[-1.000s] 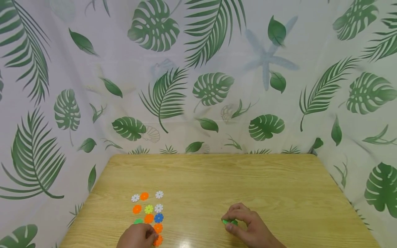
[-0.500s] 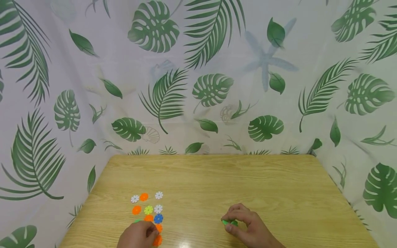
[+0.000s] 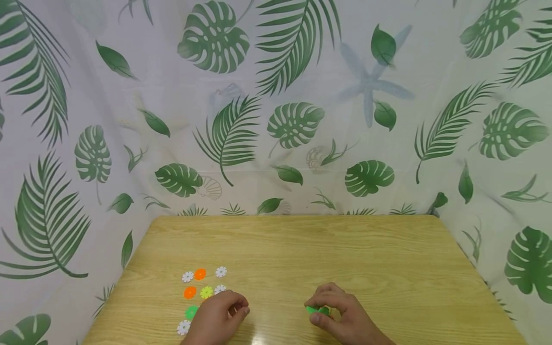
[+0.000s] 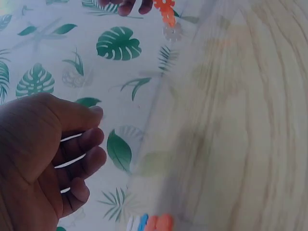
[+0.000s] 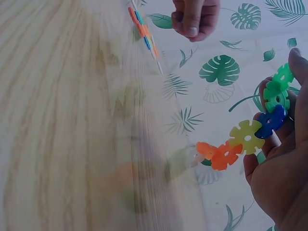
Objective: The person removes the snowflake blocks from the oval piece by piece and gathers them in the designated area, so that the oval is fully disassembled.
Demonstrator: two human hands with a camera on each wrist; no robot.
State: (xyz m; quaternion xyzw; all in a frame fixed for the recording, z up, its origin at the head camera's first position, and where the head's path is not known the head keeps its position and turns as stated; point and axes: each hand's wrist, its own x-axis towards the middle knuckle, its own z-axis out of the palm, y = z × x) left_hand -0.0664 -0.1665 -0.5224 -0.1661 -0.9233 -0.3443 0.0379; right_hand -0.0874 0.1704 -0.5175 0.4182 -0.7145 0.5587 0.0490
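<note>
My right hand (image 3: 347, 314) pinches a chain of interlocking plastic flower discs above the table, seen in the right wrist view. Two green discs (image 5: 276, 98) sit at its fingers, then a blue disc (image 5: 271, 121), a yellow disc (image 5: 246, 136) and orange discs (image 5: 226, 155) at the far end. In the head view, only the chain's green part (image 3: 318, 311) shows. My left hand (image 3: 217, 316) is over the loose discs, fingers loosely bent. The left wrist view shows nothing between its thumb and fingers (image 4: 84, 163). It hides several of the discs beneath it.
Loose discs lie in rows at the table's left: white (image 3: 221, 271), orange (image 3: 200, 274), yellow-green (image 3: 207, 292) and green (image 3: 191, 313). The wooden table (image 3: 276, 249) meets a leaf-printed cloth (image 3: 254, 158) behind and at both sides.
My left hand has moved right and slightly forward from the near orange discs, uncovering a green and a white disc at the left. My right hand has barely shifted, with the chain still in it.
</note>
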